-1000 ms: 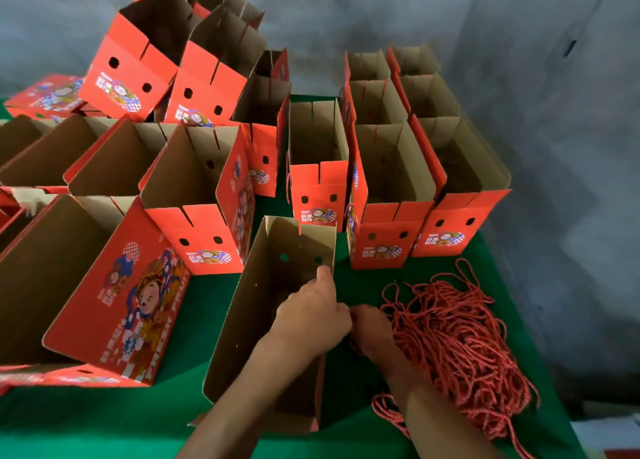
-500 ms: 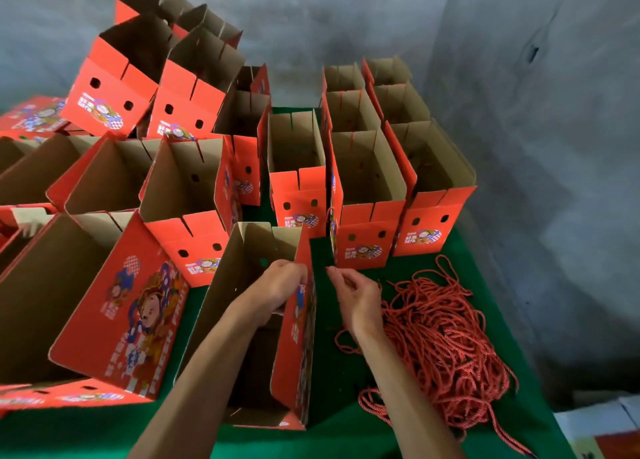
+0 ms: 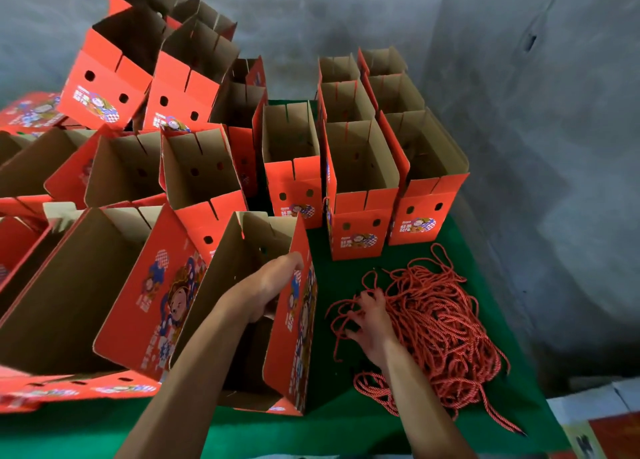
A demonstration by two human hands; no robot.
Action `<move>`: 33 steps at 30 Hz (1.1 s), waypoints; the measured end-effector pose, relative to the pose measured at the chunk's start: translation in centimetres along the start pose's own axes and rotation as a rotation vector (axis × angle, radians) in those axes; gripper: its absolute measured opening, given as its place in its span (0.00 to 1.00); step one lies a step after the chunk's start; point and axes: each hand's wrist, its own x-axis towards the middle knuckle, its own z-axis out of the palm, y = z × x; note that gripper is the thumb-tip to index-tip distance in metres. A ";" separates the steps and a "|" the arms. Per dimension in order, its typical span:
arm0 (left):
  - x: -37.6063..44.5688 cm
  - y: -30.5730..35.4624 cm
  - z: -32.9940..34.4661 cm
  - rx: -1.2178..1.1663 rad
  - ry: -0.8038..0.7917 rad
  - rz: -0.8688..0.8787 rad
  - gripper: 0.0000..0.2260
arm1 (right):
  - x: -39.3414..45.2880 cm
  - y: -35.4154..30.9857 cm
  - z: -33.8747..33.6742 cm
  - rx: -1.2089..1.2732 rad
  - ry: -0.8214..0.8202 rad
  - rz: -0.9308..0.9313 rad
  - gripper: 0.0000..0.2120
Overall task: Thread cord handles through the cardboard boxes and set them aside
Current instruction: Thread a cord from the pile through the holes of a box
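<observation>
the left hand point(image 3: 266, 287) grips the near box point(image 3: 242, 306) by its right wall, steadying it upright on the green tabletop point(image 3: 332, 427), while the right hand point(image 3: 369, 320), fingers spread and seemingly pinching nothing yet, rakes the red cord pile point(image 3: 440, 323) just beside it for a handle.

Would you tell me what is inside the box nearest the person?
The left hand reaches inside the nearest box, its fingers gripping the right wall. Bare brown cardboard shows around it. The forearm hides most of the box's bottom.
</observation>
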 end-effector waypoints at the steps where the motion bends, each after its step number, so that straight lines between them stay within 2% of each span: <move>1: 0.0 -0.2 0.0 0.005 -0.021 -0.006 0.14 | 0.0 0.2 -0.7 -0.118 0.019 -0.030 0.30; 4: 0.0 -0.7 0.1 0.027 -0.098 -0.026 0.16 | -0.4 1.3 -2.2 -0.594 0.116 -0.201 0.28; 6: -0.1 -0.9 0.2 0.037 -0.116 -0.037 0.19 | -0.5 2.1 -3.1 -0.862 0.221 -0.386 0.14; 7: 0.0 -1.0 0.2 0.036 -0.114 -0.036 0.19 | -0.6 2.4 -3.3 -0.952 0.221 -0.404 0.05; 8: 0.0 -1.1 0.1 0.034 -0.107 -0.031 0.19 | -0.7 2.9 -3.2 -1.009 0.168 -0.365 0.03; 10: 0.0 -1.3 0.0 0.024 -0.088 -0.027 0.19 | -0.5 4.0 -2.3 -1.098 0.012 -0.216 0.09; 12: -0.2 -1.3 0.0 0.030 -0.057 -0.028 0.19 | -0.3 5.0 -1.4 -1.269 -0.005 -0.137 0.11; 14: -0.6 -1.4 -0.2 0.041 -0.016 -0.021 0.18 | 0.0 6.1 -0.6 -1.375 0.027 -0.139 0.11; 19: -2.1 -0.6 -0.7 -0.009 0.013 0.016 0.17 | 0.7 6.8 0.3 -1.273 -0.026 -0.059 0.06; 21: -2.0 0.4 -0.5 -0.017 0.048 -0.016 0.18 | 0.4 6.3 0.6 -1.181 -0.036 -0.066 0.07; 24: -1.9 0.8 -0.3 0.038 0.036 0.021 0.19 | -0.5 5.2 1.7 -0.717 -0.124 -0.185 0.12; 26: -1.1 2.8 0.3 0.079 0.107 -0.029 0.18 | -1.0 3.5 3.1 -0.389 -0.143 -0.217 0.08; 28: -2.0 3.6 0.6 0.061 0.099 -0.048 0.18 | -1.2 1.6 4.7 -0.166 -0.172 -0.237 0.05; 30: -3.0 3.5 0.9 -0.014 0.065 -0.045 0.18 | -1.3 0.1 5.9 -0.043 -0.224 -0.251 0.08; 33: -3.6 3.8 0.8 -0.084 0.041 -0.054 0.19 | -1.3 -1.0 6.7 -0.087 -0.258 -0.294 0.07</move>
